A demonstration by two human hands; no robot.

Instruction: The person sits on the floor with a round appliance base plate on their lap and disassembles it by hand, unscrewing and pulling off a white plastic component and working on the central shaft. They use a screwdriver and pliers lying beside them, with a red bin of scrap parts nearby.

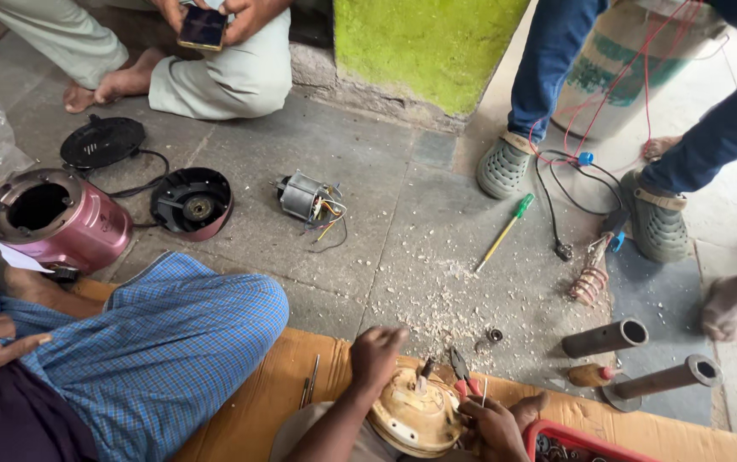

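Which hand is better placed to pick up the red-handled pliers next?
Right, probably. The right hand rests at the near-right edge of the round cream-coloured part, right beside the red-handled pliers. The left hand grips the part's far-left rim, farther away.

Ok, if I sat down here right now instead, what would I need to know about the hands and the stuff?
Left hand: fingers curled on the round cream part.
Right hand: at that part's edge, by the red-handled pliers; grip unclear.
On the floor, apart: pink housing, black base, motor, green-handled screwdriver.
Done: those pieces lie separated.
Left: the cream part is under both hands, inside up.
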